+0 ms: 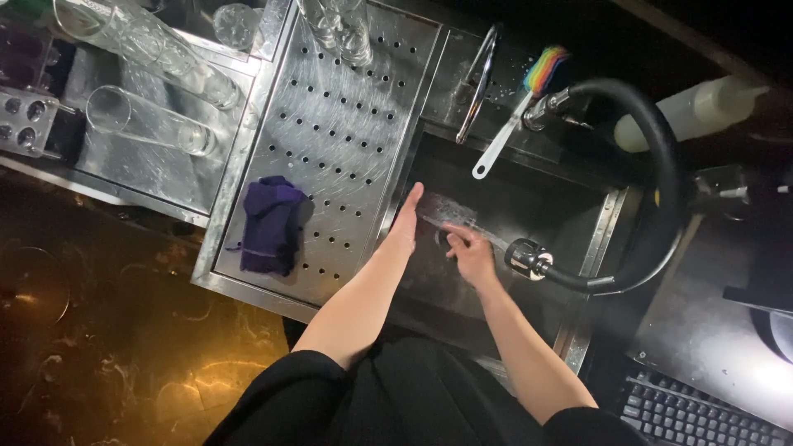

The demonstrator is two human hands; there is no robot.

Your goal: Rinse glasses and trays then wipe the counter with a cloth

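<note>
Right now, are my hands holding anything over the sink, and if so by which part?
Nothing is held. The left hand and right hand are open and empty under the water spraying from the black hose tap into the sink.

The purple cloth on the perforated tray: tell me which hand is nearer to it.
Left. The left hand is at the sink's edge beside the tray holding the purple cloth; the right hand is farther off, by the spray nozzle.
</note>
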